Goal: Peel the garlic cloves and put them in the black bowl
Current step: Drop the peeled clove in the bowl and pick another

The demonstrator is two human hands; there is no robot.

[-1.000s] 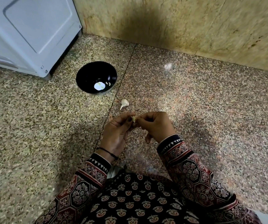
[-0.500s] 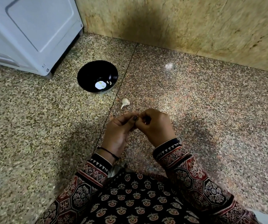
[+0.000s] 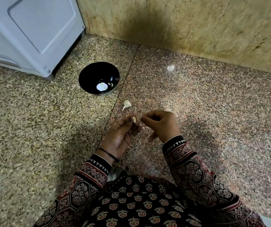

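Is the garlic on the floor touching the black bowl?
No, a clear gap separates the garlic from the black bowl.

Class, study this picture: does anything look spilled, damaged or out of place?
Nothing spilled or damaged. Only a small white papery garlic piece lies loose on the speckled granite floor, just outside the round black bowl.

Left hand (image 3: 121, 136) pinching garlic clove (image 3: 134, 119), right hand (image 3: 161, 126) curled (contents unclear), black bowl (image 3: 89, 76) beyond.
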